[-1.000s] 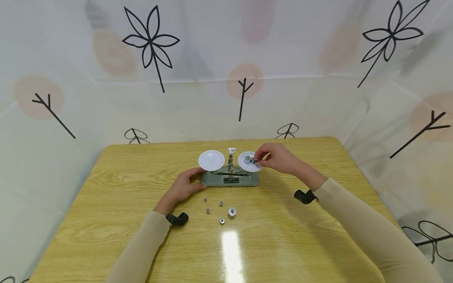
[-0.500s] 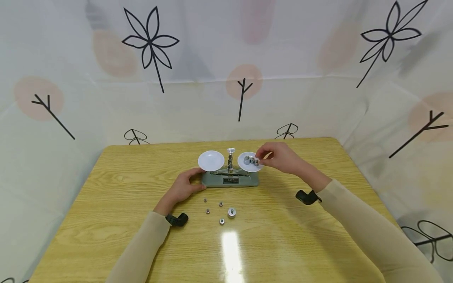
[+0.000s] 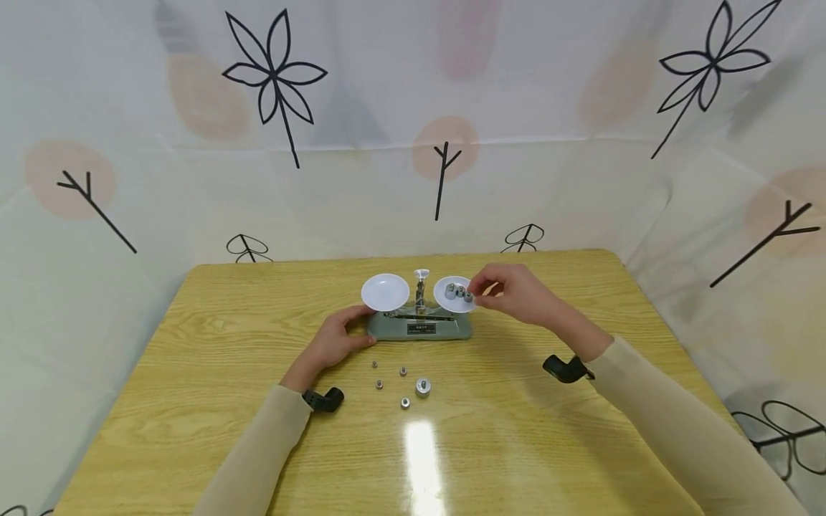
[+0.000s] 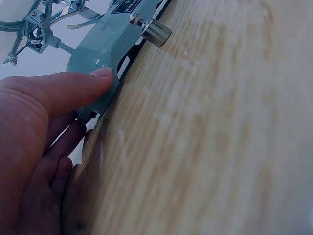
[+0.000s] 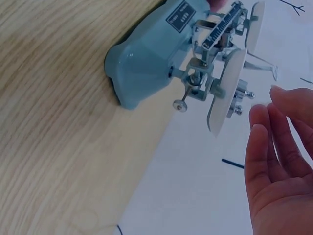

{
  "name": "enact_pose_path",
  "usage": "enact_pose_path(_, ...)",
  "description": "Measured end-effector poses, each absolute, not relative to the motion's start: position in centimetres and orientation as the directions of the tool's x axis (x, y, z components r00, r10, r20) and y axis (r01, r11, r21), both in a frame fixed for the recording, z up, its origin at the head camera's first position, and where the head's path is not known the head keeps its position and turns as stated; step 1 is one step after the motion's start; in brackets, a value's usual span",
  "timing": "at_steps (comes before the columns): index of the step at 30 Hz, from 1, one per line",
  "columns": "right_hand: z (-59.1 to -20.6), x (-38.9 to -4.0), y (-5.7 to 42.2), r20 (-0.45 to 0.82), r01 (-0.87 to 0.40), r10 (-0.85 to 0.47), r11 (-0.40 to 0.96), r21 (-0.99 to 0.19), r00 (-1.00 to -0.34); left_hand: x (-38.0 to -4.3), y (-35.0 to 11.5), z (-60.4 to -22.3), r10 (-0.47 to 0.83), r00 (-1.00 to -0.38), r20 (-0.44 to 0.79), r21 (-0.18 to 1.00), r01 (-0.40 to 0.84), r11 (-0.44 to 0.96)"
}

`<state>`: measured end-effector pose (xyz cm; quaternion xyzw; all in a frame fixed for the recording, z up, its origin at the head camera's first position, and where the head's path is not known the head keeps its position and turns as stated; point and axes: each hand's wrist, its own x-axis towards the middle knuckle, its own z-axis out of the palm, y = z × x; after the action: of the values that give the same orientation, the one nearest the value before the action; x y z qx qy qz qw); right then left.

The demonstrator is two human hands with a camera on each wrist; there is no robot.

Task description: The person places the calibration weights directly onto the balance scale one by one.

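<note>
A grey-green balance scale (image 3: pixel 419 328) stands mid-table with two white pans. The left pan (image 3: pixel 385 292) is bare. The right pan (image 3: pixel 455 295) carries three small metal weights (image 3: pixel 459 292). My right hand (image 3: pixel 510 290) hovers just right of that pan, fingertips close to the weights. In the right wrist view its fingers (image 5: pixel 266 156) are relaxed and hold nothing beside the edge-on pan (image 5: pixel 226 90). My left hand (image 3: pixel 332 342) rests against the left end of the base, and its thumb (image 4: pixel 73 88) lies straight on the casing (image 4: pixel 98 49).
Several loose metal weights lie in front of the scale, the largest (image 3: pixel 422 387) to the right of the smaller ones (image 3: pixel 379 385). A knob (image 4: pixel 154 32) sticks out of the base's front. The wooden table (image 3: pixel 213 401) is backed by printed cloth.
My right hand's fingers have come off the weights on the right pan, leaving three showing, and the hand and forearm have drifted slightly right. The left hand has not moved.
</note>
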<state>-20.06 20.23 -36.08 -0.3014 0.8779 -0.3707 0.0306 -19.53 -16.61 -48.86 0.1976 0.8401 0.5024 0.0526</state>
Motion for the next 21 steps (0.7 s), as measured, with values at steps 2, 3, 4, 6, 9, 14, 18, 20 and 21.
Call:
enact_pose_path(2,-36.1,-19.7,20.2,0.178,-0.514,-0.557,0.533,-0.672,-0.811,-19.5,-16.6,-48.8,0.385,-0.917,0.105,0.864,0.276,0.421)
enact_pose_path(3,-36.2,-19.6,20.2,0.181,-0.516,-0.56,0.526,-0.676,-0.809,-19.5,-16.6,-48.7,0.387,-0.916,0.103,0.863,0.276,0.424)
enact_pose_path(4,-36.2,-19.4,20.1,0.183,-0.517,-0.562,0.521,-0.679,-0.807,-19.5,-16.6,-48.6,0.387,-0.917,0.101,0.861,0.275,0.428)
enact_pose_path(6,-36.3,-19.1,20.1,0.187,-0.52,-0.566,0.511,-0.684,-0.803,-19.5,-16.6,-48.5,0.387,-0.917,0.099,0.857,0.276,0.435)
enact_pose_path(9,-36.5,-18.6,19.9,0.196,-0.523,-0.568,0.497,-0.692,-0.799,-19.5,-16.6,-48.4,0.387,-0.917,0.098,0.852,0.278,0.444)
enact_pose_path(14,-37.2,-17.5,19.5,0.233,-0.551,-0.587,0.447,-0.705,-0.775,-19.5,-16.6,-48.4,0.386,-0.918,0.087,0.854,0.268,0.446)
enact_pose_path(18,-38.0,-16.7,18.8,0.241,-0.573,-0.619,0.417,-0.705,-0.747,-19.4,-16.6,-48.4,0.38,-0.921,0.091,0.856,0.267,0.443)
enact_pose_path(20,-38.6,-16.4,18.4,0.234,-0.578,-0.637,0.406,-0.708,-0.734,-19.4,-16.6,-48.4,0.378,-0.921,0.096,0.857,0.27,0.439)
enact_pose_path(21,-38.9,-16.2,18.2,0.225,-0.578,-0.646,0.405,-0.708,-0.729,-19.4,-16.6,-48.5,0.376,-0.921,0.099,0.858,0.271,0.436)
